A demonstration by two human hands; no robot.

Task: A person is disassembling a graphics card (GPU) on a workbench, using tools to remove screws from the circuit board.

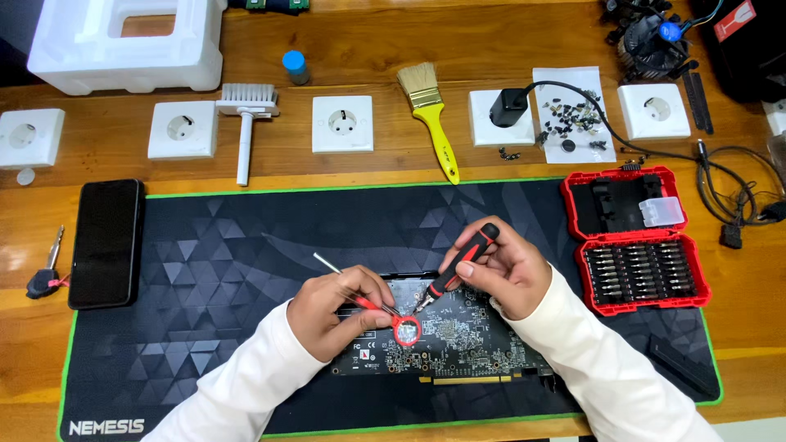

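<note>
A black circuit board (458,344) with a gold edge connector lies on the dark desk mat (221,270). My right hand (506,274) grips a black and red screwdriver (460,268), its tip touching the board near its top edge. My left hand (337,311) rests on the board's left part and holds a thin metal tool with a small red ring (406,330) at its lower end; the ring lies on the board just below the screwdriver tip. Both sleeves are white.
An open red bit case (634,245) sits right of the mat. A black phone (105,242) and a key (45,274) lie at the left. Behind the mat are white wall sockets (342,124), a white brush (246,123), a yellow paintbrush (430,115), loose screws on paper (573,119) and cables (737,188).
</note>
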